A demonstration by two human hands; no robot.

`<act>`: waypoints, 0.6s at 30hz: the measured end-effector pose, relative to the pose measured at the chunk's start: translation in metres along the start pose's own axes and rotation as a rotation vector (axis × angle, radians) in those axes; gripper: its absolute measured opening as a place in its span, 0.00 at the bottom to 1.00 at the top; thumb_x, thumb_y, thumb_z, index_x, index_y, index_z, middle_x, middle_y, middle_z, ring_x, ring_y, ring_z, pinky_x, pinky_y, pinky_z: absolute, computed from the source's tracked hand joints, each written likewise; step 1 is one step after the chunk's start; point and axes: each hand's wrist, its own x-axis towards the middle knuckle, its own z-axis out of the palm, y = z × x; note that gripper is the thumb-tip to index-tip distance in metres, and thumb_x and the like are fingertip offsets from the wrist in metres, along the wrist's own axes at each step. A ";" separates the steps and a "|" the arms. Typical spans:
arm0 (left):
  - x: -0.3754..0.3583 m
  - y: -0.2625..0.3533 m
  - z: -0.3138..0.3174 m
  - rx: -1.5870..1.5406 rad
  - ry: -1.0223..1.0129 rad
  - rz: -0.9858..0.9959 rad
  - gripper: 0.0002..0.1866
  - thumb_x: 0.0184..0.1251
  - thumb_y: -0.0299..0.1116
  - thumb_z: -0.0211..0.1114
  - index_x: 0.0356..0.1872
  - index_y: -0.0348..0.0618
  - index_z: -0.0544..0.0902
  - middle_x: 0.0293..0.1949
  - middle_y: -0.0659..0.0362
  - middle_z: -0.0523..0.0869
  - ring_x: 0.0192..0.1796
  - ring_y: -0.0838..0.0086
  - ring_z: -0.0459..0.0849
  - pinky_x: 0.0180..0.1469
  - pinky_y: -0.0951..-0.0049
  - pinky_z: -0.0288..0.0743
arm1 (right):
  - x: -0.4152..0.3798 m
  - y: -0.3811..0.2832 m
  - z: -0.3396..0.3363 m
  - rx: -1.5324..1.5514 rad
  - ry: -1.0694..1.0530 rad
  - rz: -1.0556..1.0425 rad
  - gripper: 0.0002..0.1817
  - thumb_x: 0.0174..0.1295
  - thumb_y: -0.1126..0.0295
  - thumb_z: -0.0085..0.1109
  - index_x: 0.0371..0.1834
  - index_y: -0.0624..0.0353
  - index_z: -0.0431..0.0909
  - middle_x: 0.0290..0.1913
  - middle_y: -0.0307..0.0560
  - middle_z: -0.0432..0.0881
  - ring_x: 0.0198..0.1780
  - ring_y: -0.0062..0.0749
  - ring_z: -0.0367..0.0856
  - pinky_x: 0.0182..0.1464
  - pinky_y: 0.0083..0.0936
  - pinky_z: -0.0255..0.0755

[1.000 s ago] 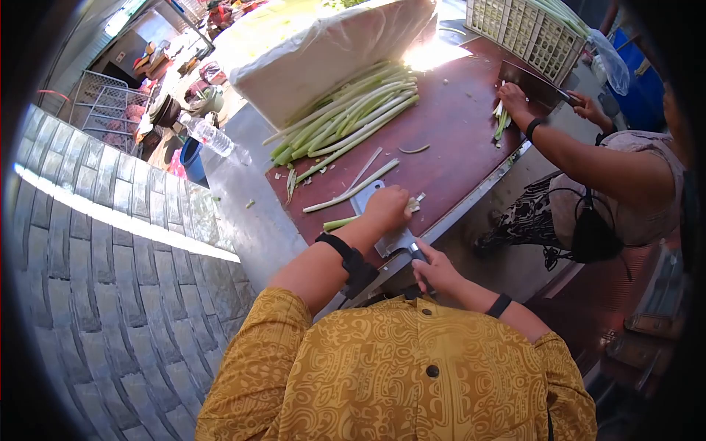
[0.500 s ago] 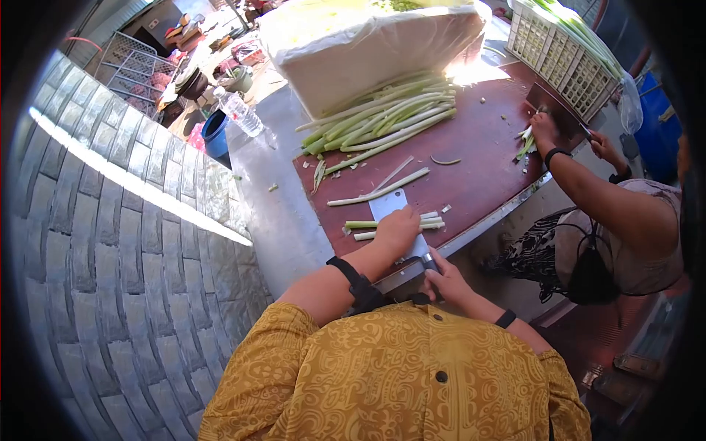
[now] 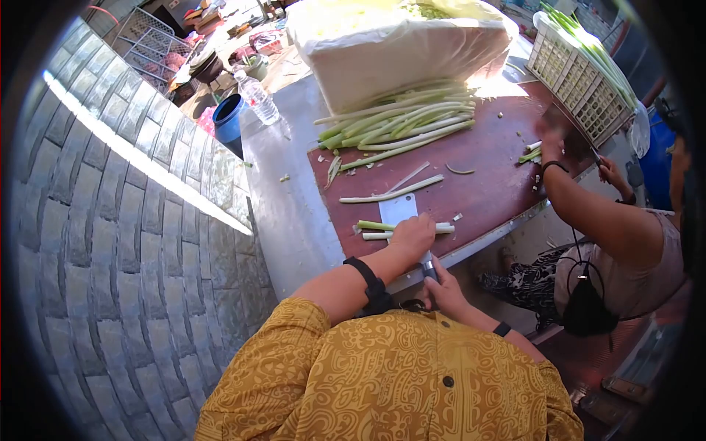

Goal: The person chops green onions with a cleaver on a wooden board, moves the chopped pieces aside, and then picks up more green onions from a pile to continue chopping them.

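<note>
My right hand [image 3: 447,292] is closed around the dark handle of a cleaver [image 3: 397,209], whose broad blade lies over the front of the red-brown board [image 3: 491,192]. My left hand [image 3: 413,235] has its fingers curled over short-cut green onion stalks [image 3: 376,236] beside the blade; its fingertips are partly hidden. Stalk ends stick out on both sides of that hand. Just beyond the blade lies a longer single onion stalk [image 3: 392,194]. A large pile of green onions [image 3: 401,126] rests farther back on the board.
A plastic-lined white box [image 3: 404,62] stands behind the pile. At right, a co-worker's hand [image 3: 551,140] works on onions with another cleaver, near a crate [image 3: 577,84]. A water bottle [image 3: 257,99] stands on the metal table [image 3: 283,198]; a brick wall [image 3: 110,279] is left.
The whole view has shifted slightly. My left hand now covers more of the lower blade, while my right hand keeps the handle. The co-worker's hand is blurred by motion.
</note>
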 end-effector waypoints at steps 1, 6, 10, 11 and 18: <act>0.000 0.000 0.001 -0.010 0.005 -0.003 0.04 0.56 0.31 0.58 0.32 0.43 0.76 0.32 0.55 0.77 0.34 0.65 0.83 0.31 0.67 0.78 | 0.001 0.001 0.001 -0.004 -0.002 0.000 0.36 0.68 0.75 0.45 0.77 0.51 0.43 0.25 0.41 0.72 0.19 0.23 0.73 0.24 0.20 0.71; 0.002 -0.002 0.000 -0.038 0.044 -0.006 0.04 0.56 0.31 0.58 0.30 0.43 0.77 0.32 0.54 0.77 0.35 0.63 0.83 0.32 0.65 0.78 | 0.003 -0.003 0.009 -0.045 0.013 0.010 0.36 0.68 0.75 0.46 0.77 0.51 0.43 0.24 0.41 0.72 0.19 0.23 0.73 0.23 0.21 0.70; 0.008 -0.015 -0.004 -0.124 -0.056 -0.057 0.04 0.55 0.31 0.59 0.29 0.43 0.77 0.32 0.54 0.77 0.34 0.63 0.84 0.31 0.65 0.78 | 0.003 -0.011 0.012 -0.072 0.013 0.023 0.36 0.68 0.75 0.45 0.77 0.52 0.43 0.25 0.42 0.72 0.19 0.23 0.73 0.23 0.21 0.70; 0.008 -0.017 -0.004 -0.131 -0.059 -0.053 0.04 0.54 0.31 0.60 0.30 0.43 0.78 0.32 0.54 0.77 0.33 0.63 0.85 0.30 0.65 0.78 | 0.004 -0.009 0.012 -0.058 0.008 0.019 0.36 0.68 0.75 0.45 0.77 0.52 0.43 0.25 0.42 0.73 0.19 0.23 0.73 0.23 0.21 0.70; 0.005 -0.012 -0.004 -0.048 0.018 0.024 0.05 0.54 0.30 0.60 0.30 0.43 0.81 0.31 0.55 0.80 0.29 0.64 0.85 0.27 0.66 0.80 | 0.008 -0.001 0.010 -0.060 -0.001 -0.004 0.35 0.68 0.75 0.45 0.77 0.52 0.44 0.24 0.41 0.73 0.19 0.23 0.73 0.23 0.21 0.70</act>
